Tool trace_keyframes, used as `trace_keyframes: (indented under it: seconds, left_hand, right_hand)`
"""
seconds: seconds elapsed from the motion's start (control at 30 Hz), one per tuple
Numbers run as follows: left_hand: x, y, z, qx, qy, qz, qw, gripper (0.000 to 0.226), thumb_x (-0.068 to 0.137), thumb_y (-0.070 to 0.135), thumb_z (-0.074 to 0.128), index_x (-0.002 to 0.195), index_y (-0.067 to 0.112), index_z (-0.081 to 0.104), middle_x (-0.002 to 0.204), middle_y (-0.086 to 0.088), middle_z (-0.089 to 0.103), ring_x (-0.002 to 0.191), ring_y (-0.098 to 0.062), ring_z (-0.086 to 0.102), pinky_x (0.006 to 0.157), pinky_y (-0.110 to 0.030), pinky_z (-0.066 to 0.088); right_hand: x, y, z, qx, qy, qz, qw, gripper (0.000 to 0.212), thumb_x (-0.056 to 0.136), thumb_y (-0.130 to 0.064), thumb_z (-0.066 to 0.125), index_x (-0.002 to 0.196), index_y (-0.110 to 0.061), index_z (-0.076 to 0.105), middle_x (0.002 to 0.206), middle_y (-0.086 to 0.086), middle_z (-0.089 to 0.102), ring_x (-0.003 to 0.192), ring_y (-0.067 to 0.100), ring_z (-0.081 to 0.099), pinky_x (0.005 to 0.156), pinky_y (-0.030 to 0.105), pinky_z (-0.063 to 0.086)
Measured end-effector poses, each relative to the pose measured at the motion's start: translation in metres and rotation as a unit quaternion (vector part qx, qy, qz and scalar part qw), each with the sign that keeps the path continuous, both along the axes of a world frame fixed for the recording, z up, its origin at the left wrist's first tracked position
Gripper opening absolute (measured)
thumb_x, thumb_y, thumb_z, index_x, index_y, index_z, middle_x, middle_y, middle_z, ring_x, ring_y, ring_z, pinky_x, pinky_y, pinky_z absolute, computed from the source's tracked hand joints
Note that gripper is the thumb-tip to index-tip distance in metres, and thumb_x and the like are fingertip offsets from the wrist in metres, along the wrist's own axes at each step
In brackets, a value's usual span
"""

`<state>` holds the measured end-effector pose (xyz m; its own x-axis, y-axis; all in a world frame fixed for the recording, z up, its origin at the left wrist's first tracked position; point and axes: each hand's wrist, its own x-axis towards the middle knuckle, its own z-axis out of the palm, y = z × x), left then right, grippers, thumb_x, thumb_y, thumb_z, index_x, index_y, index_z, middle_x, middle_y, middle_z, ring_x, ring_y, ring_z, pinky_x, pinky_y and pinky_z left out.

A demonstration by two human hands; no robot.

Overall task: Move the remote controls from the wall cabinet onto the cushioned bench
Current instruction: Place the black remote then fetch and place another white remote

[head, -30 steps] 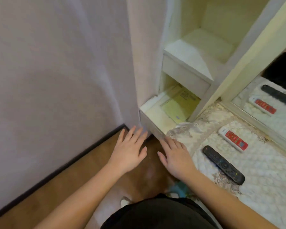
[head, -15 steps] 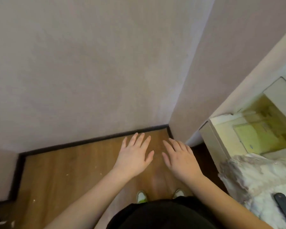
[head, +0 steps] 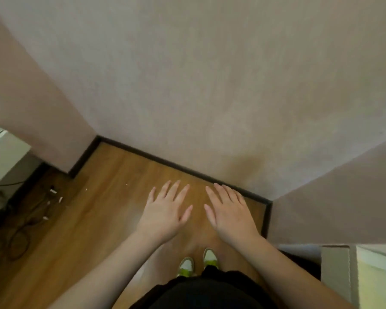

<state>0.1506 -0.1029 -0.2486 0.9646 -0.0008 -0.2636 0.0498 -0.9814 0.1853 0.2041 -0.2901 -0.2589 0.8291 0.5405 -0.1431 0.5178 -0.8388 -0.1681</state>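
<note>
- My left hand (head: 166,214) was flat and palm down, fingers spread and holding nothing, out over the wooden floor (head: 94,219).
- My right hand (head: 230,214) was just beside it, also palm down with fingers splayed and empty; the two thumbs were near each other but apart.
- Beyond both sets of fingertips ran a dark skirting board (head: 187,168) at the foot of a pale wall (head: 210,85).
- Below the wrists I saw two white and green shoes (head: 197,263) side by side, with dark clothing (head: 201,293) nearer me.
- Well to the left of my left hand lay a tangle of dark cables (head: 25,219) and a few small white bits on the floor.
- To the right of my right forearm, at the frame's edge, a pale cabinet part (head: 337,266) showed, with a yellowish surface beside it.
- I saw no remote controls in the head view, and the cushioned bench was out of frame, so I could not tell where they lay.
</note>
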Motion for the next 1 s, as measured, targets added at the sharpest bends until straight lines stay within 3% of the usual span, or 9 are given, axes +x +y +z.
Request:
trace_keyframes:
  seconds: [0.17,0.3,0.5,0.73,1.0]
  left_hand:
    - [-0.008,0.017,0.004,0.016,0.031,0.123,0.992,0.069,0.089,0.062,0.003,0.151,0.034,0.011,0.160,0.002,0.016,0.148,-0.021,0.009,0.118,-0.050,0.011]
    - [-0.016,0.023,0.001,0.037,0.035,0.212,0.976,0.061,0.095,0.060,0.013,0.150,0.034,0.013,0.160,0.002,0.018,0.148,-0.021,0.010,0.117,-0.050,0.008]
    - [-0.055,0.037,0.002,0.033,0.028,0.321,0.946,0.057,0.098,0.054,0.012,0.150,0.034,0.016,0.159,0.002,0.020,0.147,-0.021,0.011,0.117,-0.051,0.013]
    - [-0.133,0.073,0.003,0.041,0.019,0.428,0.903,0.058,0.097,0.055,0.015,0.151,0.033,0.016,0.159,0.002,0.020,0.147,-0.021,0.012,0.116,-0.050,0.016]
    - [-0.235,0.140,0.024,0.075,-0.025,0.497,0.864,0.060,0.095,0.057,0.016,0.151,0.034,0.014,0.159,0.002,0.021,0.147,-0.021,0.013,0.116,-0.051,0.018]
  right_hand:
    - [0.027,0.018,0.000,0.013,0.018,0.096,0.995,0.058,0.096,-0.051,0.020,0.145,-0.024,0.036,0.148,0.004,0.042,0.138,0.022,0.037,0.112,0.040,0.029]
    - [0.042,0.039,0.002,0.015,0.006,0.165,0.986,0.057,0.095,-0.050,0.022,0.141,-0.024,0.043,0.142,0.004,0.050,0.133,0.022,0.044,0.109,0.039,0.033]
    - [0.036,0.093,0.009,0.019,-0.006,0.261,0.965,0.057,0.093,-0.048,0.025,0.135,-0.021,0.052,0.135,0.006,0.057,0.126,0.025,0.051,0.103,0.042,0.040]
    - [-0.014,0.168,0.013,0.036,-0.013,0.374,0.927,0.052,0.092,-0.044,0.034,0.134,-0.018,0.053,0.133,0.008,0.058,0.122,0.027,0.053,0.101,0.042,0.043]
    - [-0.110,0.274,0.027,0.042,-0.042,0.465,0.883,0.053,0.094,-0.044,0.033,0.139,-0.019,0.046,0.138,0.008,0.053,0.128,0.026,0.048,0.105,0.042,0.038]
